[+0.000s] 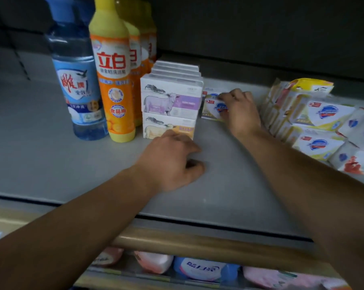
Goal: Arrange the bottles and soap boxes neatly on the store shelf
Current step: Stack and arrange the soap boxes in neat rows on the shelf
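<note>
glossy flat soap box (213,107) under right hand (240,110) fingers' grasp; left hand (170,162) loosely curled, nothing within.

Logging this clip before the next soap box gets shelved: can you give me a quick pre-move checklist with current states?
1. Right hand grips the shield-logo soap box: ok.
2. That box sits beside the sheep-print box stack: ok.
3. Left hand holds nothing, rests on shelf: ok.
4. Orange dish-soap bottle and blue spray bottle upright: ok.
5. Soap pile on the right tidy: not ok.
6. Box flush with stack: cannot tell.
</note>
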Demonstrator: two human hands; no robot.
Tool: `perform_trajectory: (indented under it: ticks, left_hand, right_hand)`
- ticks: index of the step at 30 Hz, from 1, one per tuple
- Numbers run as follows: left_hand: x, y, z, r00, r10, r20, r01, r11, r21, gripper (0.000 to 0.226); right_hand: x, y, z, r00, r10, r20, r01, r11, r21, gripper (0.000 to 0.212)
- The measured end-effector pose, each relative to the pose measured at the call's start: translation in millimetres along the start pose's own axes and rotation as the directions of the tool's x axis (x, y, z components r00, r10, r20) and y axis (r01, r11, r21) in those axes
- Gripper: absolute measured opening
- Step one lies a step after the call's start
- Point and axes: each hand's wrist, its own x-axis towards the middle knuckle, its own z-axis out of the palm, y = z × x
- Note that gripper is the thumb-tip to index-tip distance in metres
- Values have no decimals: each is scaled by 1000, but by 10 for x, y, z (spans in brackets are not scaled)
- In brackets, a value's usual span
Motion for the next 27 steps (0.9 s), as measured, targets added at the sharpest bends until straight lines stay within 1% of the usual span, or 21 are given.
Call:
perform_trajectory:
  ticks: [6,10,13,17,20,23,25,27]
  left_hand:
    - [-1,26,3,1000,0,-23,1,999,41,51]
    - [-4,32,-6,1000,-10,-13,10,1000,8,51]
    - [-14,34,-13,1000,-4,-10,4,1000,5,50]
    - [-25,33,-9,1000,-7,-25,7,1000,22,43]
    - [-26,26,12,999,-13,-43,14,1000,10,41]
    - [-23,19,15,998,-1,-55,2,1000,19,40]
    - [-18,17,10,998,10,-55,-9,1000,23,42]
    - [-14,25,6,999,10,-48,-9,1000,28,49]
  right_hand:
    - [287,13,211,1000,0,-20,0,1000,13,44]
    - [267,47,220,999,-46,-20,46,999,7,45]
    - [261,29,196,999,-47,-12,47,999,8,46]
    - [275,-35,187,999,-49,7,49,999,-4,46]
    - [299,-47,188,1000,-9,22,9,1000,6,46]
    - [311,-52,177,999,1,51,-2,999,32,50]
    - [296,-51,129,995,7,95,-15,997,74,55]
    - [232,-42,34,993,14,117,-27,994,110,61]
